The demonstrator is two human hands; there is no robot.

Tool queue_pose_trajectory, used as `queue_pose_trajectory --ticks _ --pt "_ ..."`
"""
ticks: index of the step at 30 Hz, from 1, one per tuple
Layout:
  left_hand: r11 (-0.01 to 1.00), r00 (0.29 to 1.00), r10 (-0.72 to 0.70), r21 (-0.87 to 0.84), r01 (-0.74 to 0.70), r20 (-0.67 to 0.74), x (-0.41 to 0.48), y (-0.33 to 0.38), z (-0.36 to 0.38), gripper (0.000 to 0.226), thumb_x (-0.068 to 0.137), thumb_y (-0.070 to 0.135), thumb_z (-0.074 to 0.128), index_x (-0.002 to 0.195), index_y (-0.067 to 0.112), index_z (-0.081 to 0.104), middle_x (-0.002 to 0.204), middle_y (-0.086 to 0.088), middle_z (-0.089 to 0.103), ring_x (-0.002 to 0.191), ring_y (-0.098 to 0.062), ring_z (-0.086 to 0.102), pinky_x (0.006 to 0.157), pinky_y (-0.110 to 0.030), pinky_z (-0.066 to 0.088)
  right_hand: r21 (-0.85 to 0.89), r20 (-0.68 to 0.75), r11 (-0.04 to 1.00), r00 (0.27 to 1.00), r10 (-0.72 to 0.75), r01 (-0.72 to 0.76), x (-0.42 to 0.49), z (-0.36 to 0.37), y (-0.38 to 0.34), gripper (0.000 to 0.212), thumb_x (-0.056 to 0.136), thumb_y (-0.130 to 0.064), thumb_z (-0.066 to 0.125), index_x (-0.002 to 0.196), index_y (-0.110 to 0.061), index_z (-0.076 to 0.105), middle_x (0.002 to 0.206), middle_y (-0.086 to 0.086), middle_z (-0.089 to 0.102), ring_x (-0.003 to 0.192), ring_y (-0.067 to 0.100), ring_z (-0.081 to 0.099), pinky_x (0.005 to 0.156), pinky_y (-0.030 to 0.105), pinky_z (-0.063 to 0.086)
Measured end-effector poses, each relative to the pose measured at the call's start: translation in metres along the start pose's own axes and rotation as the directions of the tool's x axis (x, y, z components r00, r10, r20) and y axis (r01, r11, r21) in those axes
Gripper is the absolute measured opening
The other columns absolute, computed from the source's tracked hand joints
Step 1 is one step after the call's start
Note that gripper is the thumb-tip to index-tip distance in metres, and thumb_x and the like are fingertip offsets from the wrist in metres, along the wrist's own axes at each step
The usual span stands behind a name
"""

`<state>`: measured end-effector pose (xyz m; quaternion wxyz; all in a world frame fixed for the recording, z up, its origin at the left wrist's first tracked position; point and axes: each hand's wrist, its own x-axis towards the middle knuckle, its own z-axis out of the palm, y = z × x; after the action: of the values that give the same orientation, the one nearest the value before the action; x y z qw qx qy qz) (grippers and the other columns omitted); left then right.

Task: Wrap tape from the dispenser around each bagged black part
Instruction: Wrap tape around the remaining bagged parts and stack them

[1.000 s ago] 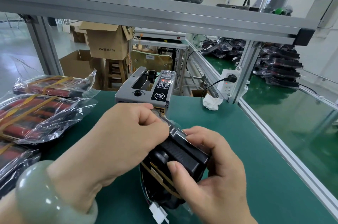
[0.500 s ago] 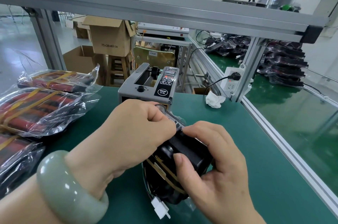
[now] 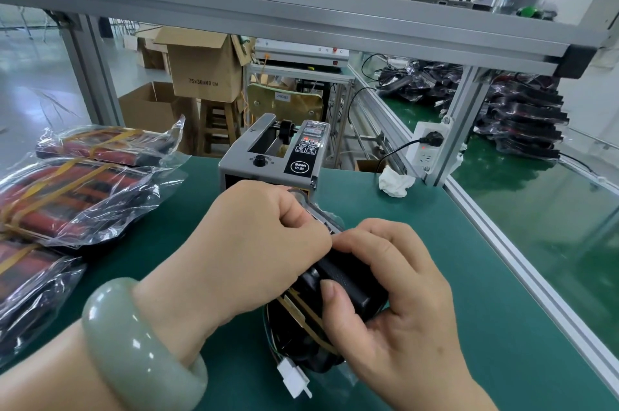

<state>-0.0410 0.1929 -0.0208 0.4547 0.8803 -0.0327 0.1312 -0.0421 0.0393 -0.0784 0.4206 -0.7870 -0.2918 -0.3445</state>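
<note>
Green mat (image 3: 445, 243): hands (image 3: 254, 243) (image 3: 395, 296) grip glossy bagged part (image 3: 341, 278).

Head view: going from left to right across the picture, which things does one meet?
Taped bags → left hand → right hand → stack of black bags at far right. The black part in both hands and the tape dispenser overlap them: omitted.

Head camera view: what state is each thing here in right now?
black plastic-bagged part: held in both hands, amber tape bands on it.
left hand: pinching at the part's top end.
right hand: gripping the part's side.
grey tape dispenser: upright, panel lit.
black plug: seated in the white socket.
brown cardboard box: flaps open.
clear-bagged red-and-black parts: lying taped.
</note>
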Motion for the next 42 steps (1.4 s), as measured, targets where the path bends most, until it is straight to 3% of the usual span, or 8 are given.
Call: queue_pose_trajectory --ticks 5,10,19,24,30,34,37,42 --pt "0.998 0.999 0.035 0.045 -0.033 -0.036 -0.001 0.000 0.002 0.013 0.060 0.037 0.057 0.066 0.033 0.067 0.051 0.015 0.063 0.050 0.005 0.055 0.050 -0.006 0.041 -0.013 0.000 1.000 1.000 0.012 -0.012 0.001 -0.001 0.001 0.029 0.071 -0.024 0.063 0.097 -0.012 0.070 0.095 0.001 0.056 0.088 0.000 0.055 0.076 0.006 0.041" --pt "0.998 0.993 0.028 0.064 -0.020 -0.115 0.005 -0.010 0.003 0.023 0.061 0.046 0.060 0.061 0.023 0.061 0.062 0.031 0.060 0.060 0.010 0.055 0.049 -0.006 0.038 -0.025 -0.015 0.999 1.000 0.026 -0.026 0.001 -0.002 0.002 0.028 0.071 -0.024 0.063 0.096 -0.013 0.070 0.094 0.001 0.057 0.086 0.001 0.055 0.075 0.005 0.040" --pt "0.985 0.997 -0.074 -0.159 0.074 0.003 0.015 -0.016 0.017 0.070 0.060 0.065 0.068 0.123 0.037 0.054 0.102 0.022 0.064 0.092 0.009 0.059 0.080 -0.012 0.046 -0.010 -0.045 0.999 0.998 0.037 -0.038 0.000 -0.001 0.009 0.029 0.075 -0.026 0.061 0.098 -0.011 0.068 0.096 0.003 0.059 0.089 0.004 0.057 0.078 0.009 0.042" --pt "0.936 0.992 -0.117 -0.329 0.124 0.039 0.018 -0.019 0.024 0.049 0.063 0.046 0.076 0.109 0.038 0.062 0.092 0.013 0.067 0.074 0.006 0.062 0.059 -0.006 0.044 0.116 -0.056 0.988 0.992 0.109 -0.102 -0.004 0.002 0.009 0.034 0.073 -0.033 0.063 0.102 -0.033 0.045 0.103 -0.016 0.056 0.087 0.006 0.060 0.074 0.010 0.044" --pt "0.772 0.976 -0.199 -0.599 0.214 0.092 0.017 -0.023 0.033 0.024 0.081 0.028 0.072 0.101 0.038 0.065 0.088 0.006 0.070 0.073 -0.007 0.067 0.062 -0.021 0.051 0.293 -0.083 0.949 0.986 0.148 -0.117 -0.009 0.008 0.010 0.038 0.074 -0.029 0.066 0.107 -0.025 0.047 0.106 -0.017 0.059 0.089 0.005 0.063 0.076 0.009 0.045" --pt "0.832 0.983 -0.181 -0.530 0.162 0.017 0.011 -0.022 0.037 0.037 0.066 0.049 0.062 0.102 0.047 0.059 0.089 0.012 0.069 0.084 -0.010 0.067 0.077 -0.033 0.055 0.333 -0.084 0.933 0.981 0.176 -0.139 -0.013 0.009 0.012 0.043 0.075 -0.029 0.064 0.113 -0.021 0.047 0.105 -0.019 0.059 0.089 0.005 0.062 0.077 0.011 0.046" --pt "0.890 0.989 -0.145 -0.439 0.124 -0.016 0.005 -0.020 0.035 0.051 0.056 0.056 0.068 0.104 0.049 0.053 0.089 0.029 0.065 0.076 0.007 0.063 0.064 -0.012 0.050 0.363 -0.077 0.919 0.978 0.195 -0.154 -0.015 0.010 0.012 0.042 0.076 -0.029 0.063 0.114 -0.027 0.046 0.107 -0.021 0.058 0.090 0.007 0.062 0.077 0.013 0.048" --pt "0.944 0.995 -0.094 -0.319 0.085 -0.013 0.008 -0.021 0.028 0.064 0.052 0.060 0.079 0.107 0.042 0.052 0.089 0.034 0.062 0.077 0.014 0.059 0.058 -0.003 0.043 0.362 -0.061 0.919 0.980 0.190 -0.155 -0.016 0.011 0.013 0.041 0.078 -0.030 0.061 0.115 -0.030 0.045 0.107 -0.022 0.056 0.091 0.007 0.061 0.077 0.014 0.048"
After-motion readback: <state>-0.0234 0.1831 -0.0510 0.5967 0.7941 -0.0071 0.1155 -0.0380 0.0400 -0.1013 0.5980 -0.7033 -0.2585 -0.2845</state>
